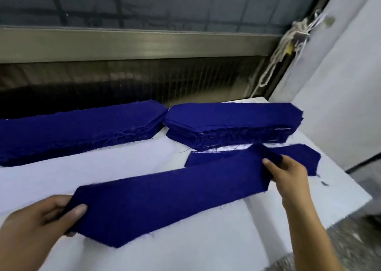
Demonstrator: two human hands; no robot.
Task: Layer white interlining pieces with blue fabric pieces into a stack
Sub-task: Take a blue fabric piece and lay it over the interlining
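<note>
With my left grip (37,217) at 8 o'clock and right grip (290,173) at 3 both pinching a blue strip (165,198) above the counter (206,239), I should hold it taut, edges squared over the flat piece (309,159) at 2.

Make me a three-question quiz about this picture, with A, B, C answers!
1. Where does the right hand hold the long blue strip?
A. its right end
B. its middle
C. nowhere

2. How many tall blue piles sit at the back?
A. one
B. two
C. five

3. The left hand is
A. flat on the table
B. gripping the strip
C. empty

Answers:
1 A: its fingers pinch that end.
2 B: there is a left pile and a right pile.
3 B: its thumb lies on top of the strip's left end, with fingers underneath.
</note>
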